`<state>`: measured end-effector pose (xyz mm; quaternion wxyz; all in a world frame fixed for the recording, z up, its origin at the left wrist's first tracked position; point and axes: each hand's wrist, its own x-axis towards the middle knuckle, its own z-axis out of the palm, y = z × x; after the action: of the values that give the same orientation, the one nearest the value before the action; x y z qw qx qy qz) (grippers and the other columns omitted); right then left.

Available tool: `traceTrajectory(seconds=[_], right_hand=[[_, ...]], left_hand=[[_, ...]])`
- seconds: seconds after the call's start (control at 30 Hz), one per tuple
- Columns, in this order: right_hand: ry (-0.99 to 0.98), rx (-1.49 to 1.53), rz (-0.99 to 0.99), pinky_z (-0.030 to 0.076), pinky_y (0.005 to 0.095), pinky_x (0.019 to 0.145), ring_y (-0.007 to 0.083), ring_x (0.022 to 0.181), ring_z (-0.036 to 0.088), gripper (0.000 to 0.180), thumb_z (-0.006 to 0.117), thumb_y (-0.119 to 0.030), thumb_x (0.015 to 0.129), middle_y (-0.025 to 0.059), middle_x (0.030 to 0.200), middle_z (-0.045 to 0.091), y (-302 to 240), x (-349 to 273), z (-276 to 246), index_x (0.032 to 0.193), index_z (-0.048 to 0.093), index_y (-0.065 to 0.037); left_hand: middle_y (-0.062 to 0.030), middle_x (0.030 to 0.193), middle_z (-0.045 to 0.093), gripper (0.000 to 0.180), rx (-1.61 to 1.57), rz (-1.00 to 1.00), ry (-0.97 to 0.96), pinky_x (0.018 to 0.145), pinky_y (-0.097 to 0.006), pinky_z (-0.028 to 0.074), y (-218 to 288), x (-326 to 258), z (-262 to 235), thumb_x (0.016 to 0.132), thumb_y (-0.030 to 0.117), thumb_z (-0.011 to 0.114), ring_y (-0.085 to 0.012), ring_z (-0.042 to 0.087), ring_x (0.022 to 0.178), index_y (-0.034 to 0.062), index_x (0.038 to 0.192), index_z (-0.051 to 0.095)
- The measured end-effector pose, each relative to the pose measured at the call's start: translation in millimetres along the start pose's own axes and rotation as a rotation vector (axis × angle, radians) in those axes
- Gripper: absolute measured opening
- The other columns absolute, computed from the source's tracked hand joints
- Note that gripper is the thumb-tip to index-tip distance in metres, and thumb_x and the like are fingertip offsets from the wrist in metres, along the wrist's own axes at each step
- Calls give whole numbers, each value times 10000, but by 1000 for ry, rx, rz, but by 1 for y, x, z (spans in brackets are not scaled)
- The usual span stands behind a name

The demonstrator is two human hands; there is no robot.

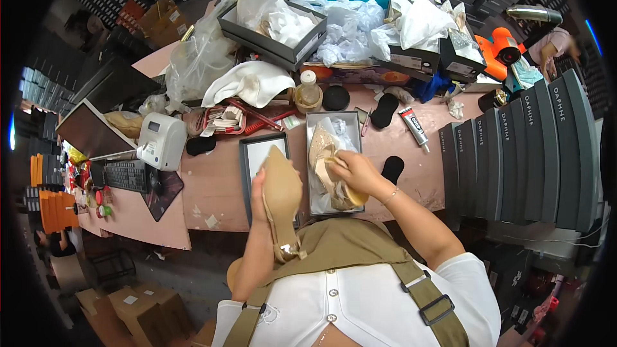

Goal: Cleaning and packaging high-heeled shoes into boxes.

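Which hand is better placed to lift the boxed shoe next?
Likely the right hand: it's over the shoe in the gray box, while the left hand holds another shoe, sole showing.

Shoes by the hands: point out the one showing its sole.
The shoe in the left hand: its tan sole faces the camera; the other shoe, in the grey box, shows its speckled toe.

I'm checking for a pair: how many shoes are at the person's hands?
2. A beige-soled shoe, sole showing, is in the left hand; the other shoe is in the open grey box, at the right hand. White tissue there may hide more.
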<state>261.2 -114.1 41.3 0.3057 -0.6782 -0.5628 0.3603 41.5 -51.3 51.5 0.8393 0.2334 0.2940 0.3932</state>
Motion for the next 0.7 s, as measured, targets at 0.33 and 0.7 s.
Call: traceTrajectory(seconds=[0.33, 0.7], right_hand=[[-319, -802, -89, 529, 392, 641, 284, 751, 661, 218, 519, -186, 834, 161, 876, 661, 36, 2, 88, 925, 693, -92], [-332, -96, -233, 507, 353, 722, 302, 777, 655, 261, 597, -206, 769, 160, 841, 673, -21, -5, -30, 938, 680, -26]], left_hand=[[-143, 1167, 567, 425, 1058, 198, 94, 875, -301, 443, -23, 33, -46, 911, 258, 591, -214, 558, 1038, -2, 1240, 521], [-141, 1128, 588, 363, 390, -84, 97, 909, -308, 475, -26, 15, -48, 969, 240, 495, -193, 584, 1039, -50, 1184, 529]])
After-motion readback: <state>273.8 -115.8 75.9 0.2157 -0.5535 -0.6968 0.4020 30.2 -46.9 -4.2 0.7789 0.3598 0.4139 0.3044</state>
